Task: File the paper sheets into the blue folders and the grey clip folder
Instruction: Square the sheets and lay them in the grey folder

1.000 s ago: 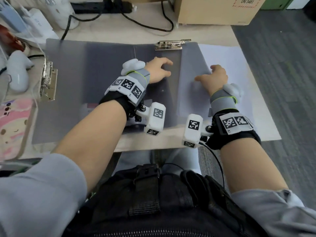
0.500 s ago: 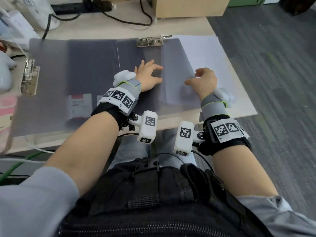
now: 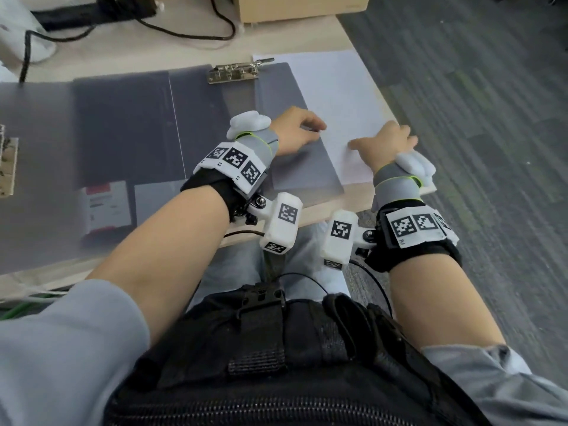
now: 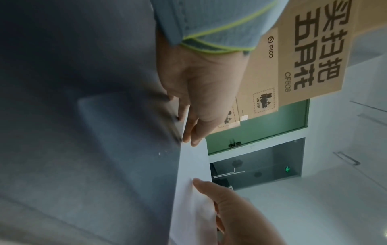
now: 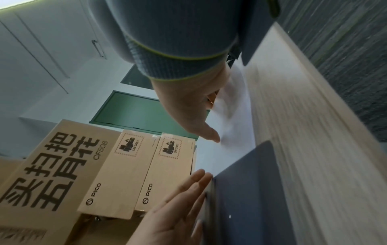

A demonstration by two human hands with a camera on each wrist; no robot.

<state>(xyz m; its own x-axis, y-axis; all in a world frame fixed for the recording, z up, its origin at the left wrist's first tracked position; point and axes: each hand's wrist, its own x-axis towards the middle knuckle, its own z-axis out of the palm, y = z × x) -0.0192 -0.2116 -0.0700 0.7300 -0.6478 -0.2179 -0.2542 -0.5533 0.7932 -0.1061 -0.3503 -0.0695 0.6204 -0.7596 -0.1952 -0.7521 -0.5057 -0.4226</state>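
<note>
Layout relative to the clip folder [image 3: 129,127], lying open on the desk [image 3: 362,195]: paper sheets [image 3: 338,96] just right of it, partly under its right edge; metal clip [image 3: 235,72] at its far edge; cardboard box [image 3: 295,7] and cables [image 3: 184,32] behind it; another clip [image 3: 7,167] at its left.

An open grey clip folder [image 3: 123,124] covered most of the bench [image 3: 129,53] at centre left, its metal clip [image 3: 233,72] raised at the top edge. Cables [image 3: 184,32] and a cardboard box [image 3: 295,7] blocked the upper frame; bare paper sheets [image 3: 338,96] lay open at upper right.
</note>
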